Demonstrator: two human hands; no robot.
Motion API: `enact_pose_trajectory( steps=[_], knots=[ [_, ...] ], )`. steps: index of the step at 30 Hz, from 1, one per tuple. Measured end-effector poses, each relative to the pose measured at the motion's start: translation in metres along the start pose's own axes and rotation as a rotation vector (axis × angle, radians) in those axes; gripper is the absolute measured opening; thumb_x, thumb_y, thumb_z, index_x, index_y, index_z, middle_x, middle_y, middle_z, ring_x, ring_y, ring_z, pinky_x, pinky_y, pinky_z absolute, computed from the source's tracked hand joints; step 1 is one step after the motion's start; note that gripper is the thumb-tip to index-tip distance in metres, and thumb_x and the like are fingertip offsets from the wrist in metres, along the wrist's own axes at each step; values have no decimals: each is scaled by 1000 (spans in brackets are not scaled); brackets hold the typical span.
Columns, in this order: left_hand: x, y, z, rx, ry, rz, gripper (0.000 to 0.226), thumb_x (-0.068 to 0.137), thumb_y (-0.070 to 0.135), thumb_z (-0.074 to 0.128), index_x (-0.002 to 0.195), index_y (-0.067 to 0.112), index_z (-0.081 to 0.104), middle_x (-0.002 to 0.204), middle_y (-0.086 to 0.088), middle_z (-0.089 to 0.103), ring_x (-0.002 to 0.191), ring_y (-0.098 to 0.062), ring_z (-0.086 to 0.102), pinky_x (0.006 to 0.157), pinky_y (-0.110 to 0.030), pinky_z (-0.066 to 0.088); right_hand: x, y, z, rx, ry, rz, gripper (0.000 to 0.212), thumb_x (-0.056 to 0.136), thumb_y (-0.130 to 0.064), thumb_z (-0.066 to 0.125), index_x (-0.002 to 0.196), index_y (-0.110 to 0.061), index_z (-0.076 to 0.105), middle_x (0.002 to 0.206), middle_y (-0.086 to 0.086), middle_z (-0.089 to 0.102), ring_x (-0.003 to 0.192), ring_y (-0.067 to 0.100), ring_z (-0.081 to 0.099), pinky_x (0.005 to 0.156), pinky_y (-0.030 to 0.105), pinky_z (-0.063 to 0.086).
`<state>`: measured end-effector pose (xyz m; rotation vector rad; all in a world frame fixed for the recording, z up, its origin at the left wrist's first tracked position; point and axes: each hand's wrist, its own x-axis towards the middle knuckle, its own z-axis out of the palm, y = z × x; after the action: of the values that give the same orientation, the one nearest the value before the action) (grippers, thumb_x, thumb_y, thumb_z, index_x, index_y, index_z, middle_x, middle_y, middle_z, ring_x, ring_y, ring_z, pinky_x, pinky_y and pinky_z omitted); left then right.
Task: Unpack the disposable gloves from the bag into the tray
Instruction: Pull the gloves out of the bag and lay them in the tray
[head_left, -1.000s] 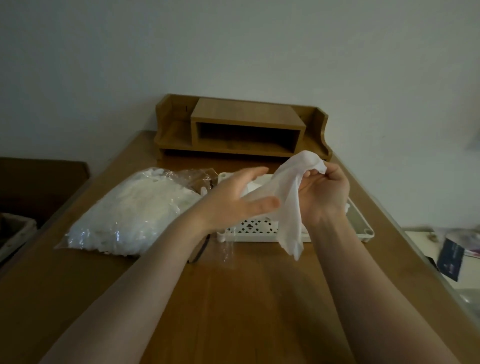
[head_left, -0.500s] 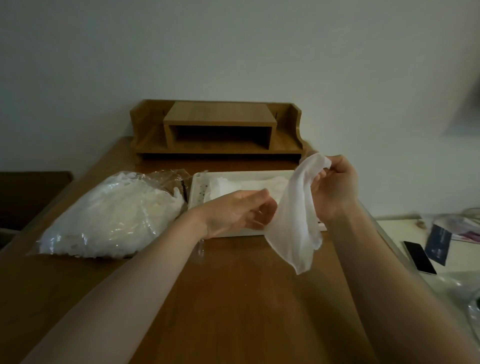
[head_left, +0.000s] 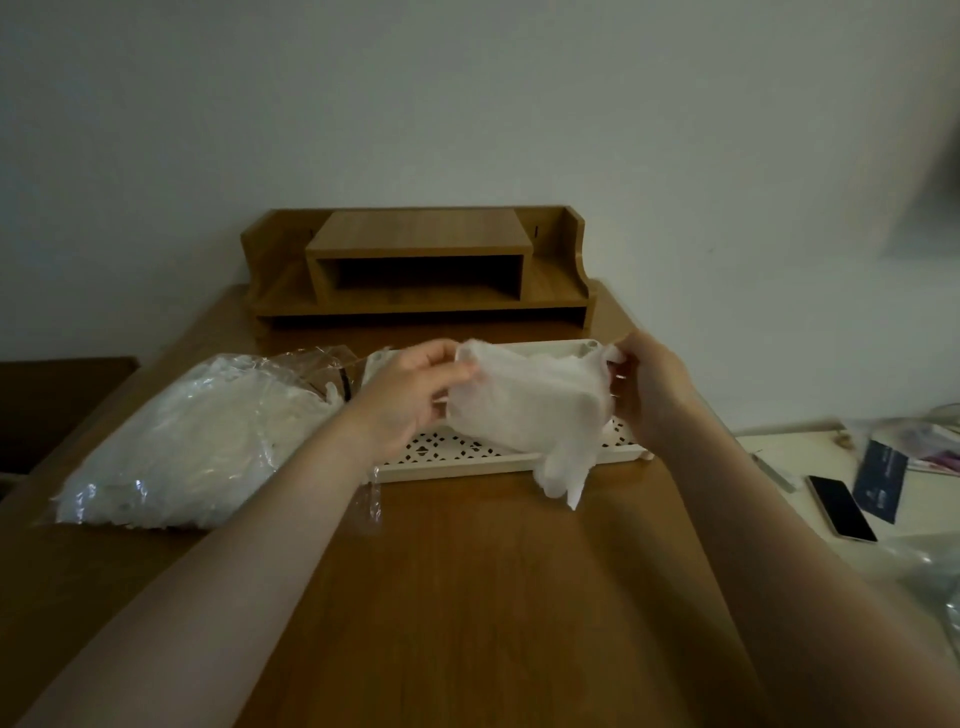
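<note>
A thin, limp disposable glove (head_left: 524, 400), likely featherlight and clingy, is pinched at its edges by the left hand (head_left: 410, 395) and right hand (head_left: 649, 395) above the tray (head_left: 467, 460).

Glove (head_left: 524, 402): thin, white, translucent; suspended at frame center, stretched sideways above the tray, fingers drooping past its near rim. Tray (head_left: 457, 462): cream, rectangular, perforated floor, flat on the desk. Bag (head_left: 192, 431): clear plastic, full of white gloves, lying left of the tray.
</note>
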<state>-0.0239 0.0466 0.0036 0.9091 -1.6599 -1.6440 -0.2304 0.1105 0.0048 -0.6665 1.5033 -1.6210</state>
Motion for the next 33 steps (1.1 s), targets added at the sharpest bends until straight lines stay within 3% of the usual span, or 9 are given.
enact_pose_trajectory(
  steps=[5,9,13,16,21,24,27,29,33],
  knots=[
    [8,18,2,89,48,76,14,94,25,53,94,15,63,86,4,65,75,-10,64,63,-22,52,0,0,3,-458,33,-318,27,94,-15,45,120,-15,53,112,-3,55,105,19,55,88,31,45],
    [13,33,11,240,11,141,19,94,27,54,99,13,65,90,2,63,84,-13,61,77,-29,49,-5,-14,8,-567,-531,-498,46,87,-35,51,131,-21,52,126,-12,57,115,3,53,97,25,42],
    [16,47,11,272,4,207,14,95,26,52,94,19,64,83,6,63,79,-8,61,73,-25,50,-2,-13,15,-609,-762,-411,36,90,-32,60,112,-3,61,103,9,67,92,23,66,82,38,55],
    [21,50,7,239,35,222,14,96,25,51,94,18,62,79,9,64,70,0,62,63,-17,49,8,-14,5,-370,-857,-279,34,86,-26,67,101,4,62,87,12,65,74,23,66,65,28,55],
    [29,45,-1,273,83,231,19,96,28,50,97,17,64,82,10,67,75,-1,64,69,-20,50,27,-9,-14,8,-1239,139,42,78,-34,75,112,-14,61,99,8,66,82,19,69,66,28,59],
    [37,43,-2,340,114,226,23,96,32,49,95,15,65,82,8,64,71,0,61,70,-20,49,38,-13,-14,-70,-1330,265,39,88,-33,62,123,-15,56,102,5,67,88,16,68,73,26,57],
    [46,44,-3,375,127,202,24,97,33,47,92,17,65,82,8,62,68,3,60,67,-18,48,55,-17,-14,-510,-1243,278,61,71,-50,75,116,-13,58,103,7,64,92,18,65,76,28,57],
    [52,43,-6,403,135,194,25,98,32,47,94,15,64,84,5,61,70,-1,60,68,-20,49,60,-18,-19,-686,-981,280,80,56,-55,83,117,-10,56,108,11,65,95,23,66,81,36,57],
    [68,40,-16,473,168,191,21,98,28,47,98,15,63,95,-2,65,85,-13,63,80,-32,51,61,-24,-12,-815,-464,-95,15,85,-28,67,96,-19,63,95,3,68,89,19,67,75,29,55]
  ],
)
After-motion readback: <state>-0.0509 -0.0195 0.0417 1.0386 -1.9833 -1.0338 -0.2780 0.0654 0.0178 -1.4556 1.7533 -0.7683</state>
